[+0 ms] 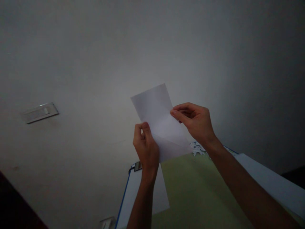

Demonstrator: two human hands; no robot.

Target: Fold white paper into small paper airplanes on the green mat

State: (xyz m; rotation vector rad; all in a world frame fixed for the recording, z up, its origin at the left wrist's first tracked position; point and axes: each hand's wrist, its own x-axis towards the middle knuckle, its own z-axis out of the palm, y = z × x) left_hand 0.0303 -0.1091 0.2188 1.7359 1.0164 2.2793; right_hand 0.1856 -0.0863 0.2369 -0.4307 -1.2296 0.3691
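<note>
A white sheet of paper (158,111) is held up in the air, tilted, with a faint crease across its lower part. My left hand (146,144) grips its left edge, thumb on the near face and fingers behind. At the right edge, my right hand (196,121) pinches the sheet between thumb and fingertips. Below lies a green tabletop (190,190). Another white sheet (162,194) rests on the table's left side, partly covered by my left forearm.
Cut white paper pieces (197,149) lie at the table's far edge, near a small dark device (137,166) at the far left corner. More white paper (267,178) is on the right. A pale wall (95,63) stands behind, with a switch plate (43,112).
</note>
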